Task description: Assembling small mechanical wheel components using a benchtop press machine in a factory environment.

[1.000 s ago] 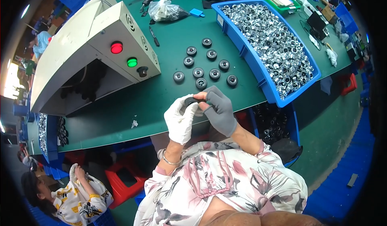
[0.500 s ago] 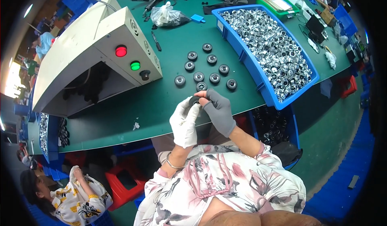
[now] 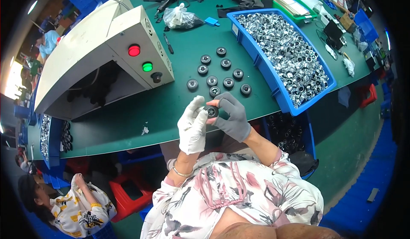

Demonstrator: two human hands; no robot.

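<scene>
A small black wheel with a spoked, silvery hub [image 3: 211, 111] is held up just over the table's front edge, hub turned towards me. My right hand [image 3: 232, 117], in a grey fingerless glove, pinches it between bare thumb and index finger. My left hand [image 3: 192, 128], in a white glove, is closed around its left edge; the exact contact of those fingertips is partly hidden. Beyond my hands several similar wheels [image 3: 212, 81] lie spaced out on the green table [image 3: 141, 106]. The closest of them [image 3: 214, 91] sits just past my fingertips.
At left stands a large beige machine [image 3: 102, 38] with red and green buttons. A blue bin [image 3: 265, 70] full of shiny metallic parts is at right. Below the table edge is a bin of black parts [image 3: 286, 130]. Another person [image 3: 77, 205] sits at lower left.
The wheel has turned so its spoked hub shows, and it sits slightly further right. My left fingers have spread a little and my right thumb has shifted below the wheel.
</scene>
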